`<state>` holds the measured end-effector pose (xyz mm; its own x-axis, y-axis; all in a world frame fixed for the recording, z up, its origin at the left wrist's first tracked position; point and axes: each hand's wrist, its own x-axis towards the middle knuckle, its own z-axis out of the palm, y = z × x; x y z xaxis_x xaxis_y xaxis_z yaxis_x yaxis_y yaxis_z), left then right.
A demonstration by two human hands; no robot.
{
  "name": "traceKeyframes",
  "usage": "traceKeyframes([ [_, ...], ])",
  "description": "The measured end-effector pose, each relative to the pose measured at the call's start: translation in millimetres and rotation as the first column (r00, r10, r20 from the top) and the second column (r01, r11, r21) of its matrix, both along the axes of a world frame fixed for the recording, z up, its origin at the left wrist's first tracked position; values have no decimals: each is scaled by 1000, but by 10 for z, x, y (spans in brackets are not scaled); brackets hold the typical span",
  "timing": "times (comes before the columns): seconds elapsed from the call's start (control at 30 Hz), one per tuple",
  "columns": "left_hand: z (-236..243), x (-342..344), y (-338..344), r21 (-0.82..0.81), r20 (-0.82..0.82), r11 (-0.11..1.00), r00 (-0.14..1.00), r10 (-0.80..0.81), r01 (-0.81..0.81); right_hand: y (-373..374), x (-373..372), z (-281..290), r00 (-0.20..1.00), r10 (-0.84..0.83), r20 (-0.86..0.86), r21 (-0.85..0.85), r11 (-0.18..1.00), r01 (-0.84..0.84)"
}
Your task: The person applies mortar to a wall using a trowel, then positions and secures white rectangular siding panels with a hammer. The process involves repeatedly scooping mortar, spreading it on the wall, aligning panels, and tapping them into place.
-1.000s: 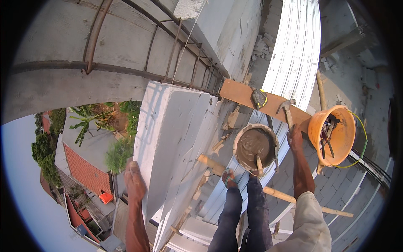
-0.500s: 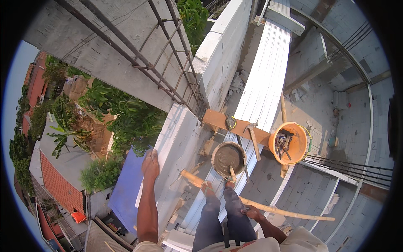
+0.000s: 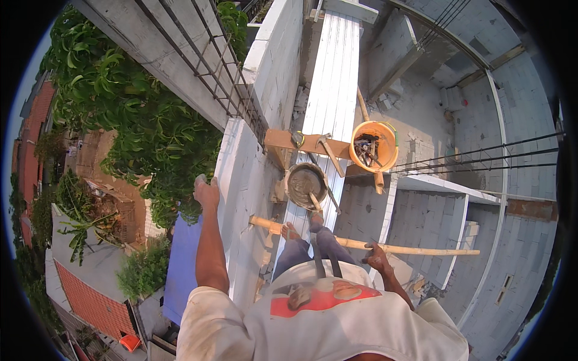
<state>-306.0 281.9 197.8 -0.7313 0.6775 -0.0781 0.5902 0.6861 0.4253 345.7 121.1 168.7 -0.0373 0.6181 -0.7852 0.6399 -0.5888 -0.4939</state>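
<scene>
My left hand (image 3: 206, 192) is at the outer edge of the white block wall (image 3: 232, 174), fingers apart and holding nothing; whether it touches the wall I cannot tell. Beside the bamboo pole (image 3: 409, 249), my right hand (image 3: 377, 259) has its fingers spread, nothing visible in them. In front of my feet stands a bucket (image 3: 289, 191) of wet grey mortar (image 3: 304, 179), a wooden handle (image 3: 315, 201) sticking out of it. Beyond it, a brown plank (image 3: 280, 139) bears a tape measure (image 3: 297, 139) and a claw hammer (image 3: 330, 155).
An orange bucket (image 3: 390, 137) of hand tools sits at the plank's right end. My feet are on a ribbed white metal walkway (image 3: 331, 78) high above the rooms. Rebar (image 3: 208, 66) rises from the wall at far left; more bars (image 3: 469, 159) jut out at right.
My view has tilted down and shifted right, bringing my shirt into sight. My left hand has moved from the wall's top toward its outer edge. The right hand has come away from my leg.
</scene>
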Motion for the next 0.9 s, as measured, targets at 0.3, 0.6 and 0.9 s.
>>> traceKeyframes([
  [0.3, -225, 1126, -1113, 71, 586, 922, 732, -347, 380, -1269, 262, -739, 873, -349, -340, -84, 936, 341],
  [0.6, -573, 1519, -1908, -224, 522, 598, 613, -593, 769, -653, -120, -733, 973, -73, -220, -1, 997, 74],
  [0.9, -248, 1533, -1537, -147, 689, 459, 424, -588, 876, -519, -185, -709, 992, -119, -32, 163, 979, 122],
])
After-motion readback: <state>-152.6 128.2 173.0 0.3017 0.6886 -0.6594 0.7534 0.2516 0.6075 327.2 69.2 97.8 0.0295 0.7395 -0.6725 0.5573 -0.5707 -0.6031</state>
